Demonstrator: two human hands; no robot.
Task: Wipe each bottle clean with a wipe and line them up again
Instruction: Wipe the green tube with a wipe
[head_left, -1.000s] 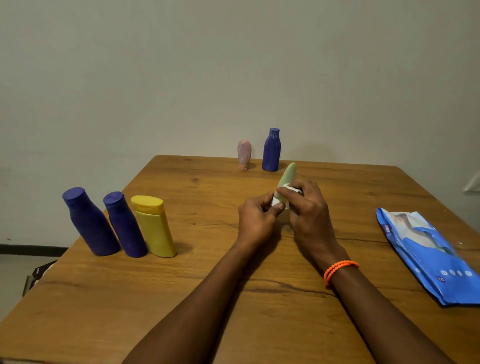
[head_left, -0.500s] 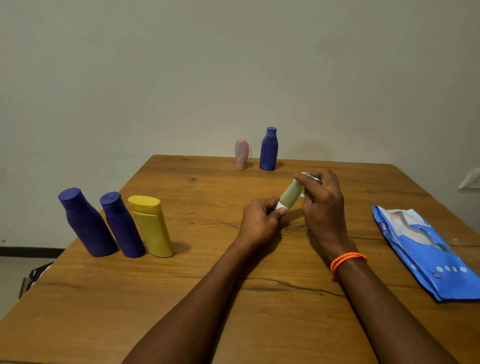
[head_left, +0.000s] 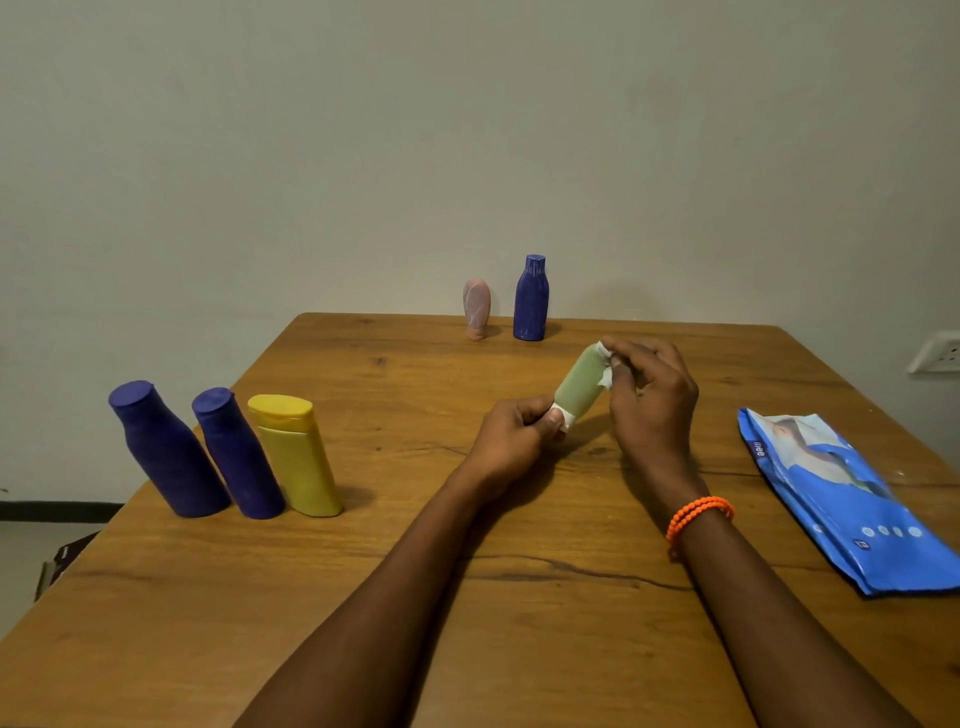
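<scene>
One wide wooden table carries everything. The blue wipe pack lies flat near its right edge. Three bottles stand touching in a row at the left — two purple bottles and a yellow bottle, the outermost close to the left edge. A blue bottle and a pink bottle stand at the far edge, slightly apart.

The green bottle is held tilted above the table's middle: the left hand pinches its lower, white-capped end, while the right hand presses a white wipe round its upper end.

The two-finger pinch looks light — a hard wiping stroke could twist the bottle loose. Open room lies in the middle and front; a sweeping left elbow could topple the crowded row.
</scene>
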